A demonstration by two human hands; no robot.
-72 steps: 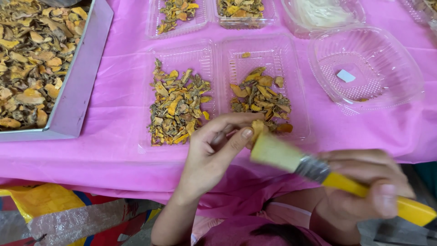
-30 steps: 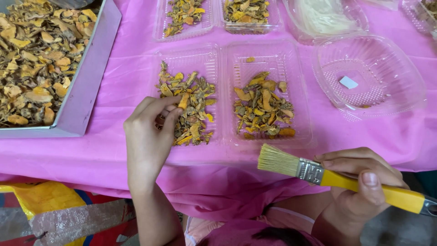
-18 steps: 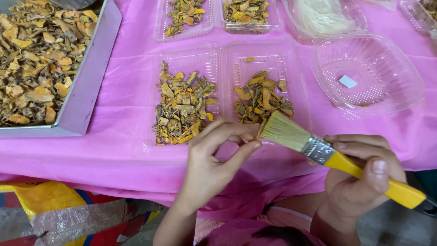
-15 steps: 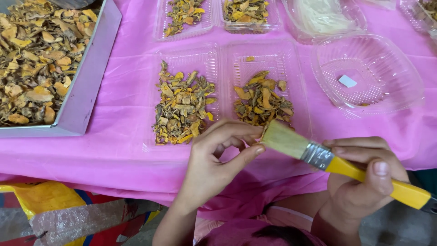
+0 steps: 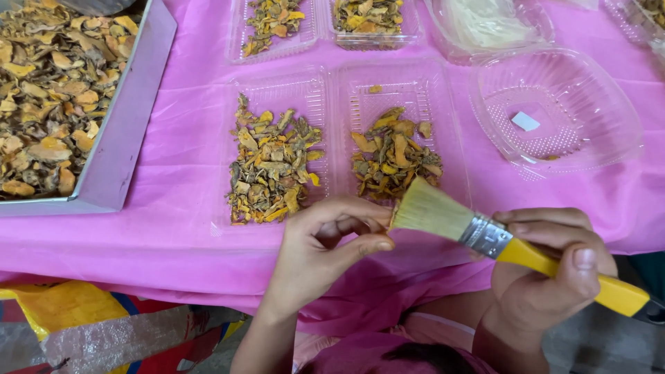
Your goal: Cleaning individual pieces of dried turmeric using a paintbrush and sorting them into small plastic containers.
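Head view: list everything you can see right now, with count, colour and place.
Clamshell tray: one, clear, centre; dried slices in both halves.
Dried root slices: piles, yellow-brown.
Metal tray: one, grey, far left, full of slices.
Small trays: two, clear, top, filled.
Round container: one, clear, right; white scrap inside.
Tablecloth: pink.
Paintbrush: one, yellow handle, pale bristles.
Left hand: fingertips pinched at bristles.
Right hand: grips brush handle.
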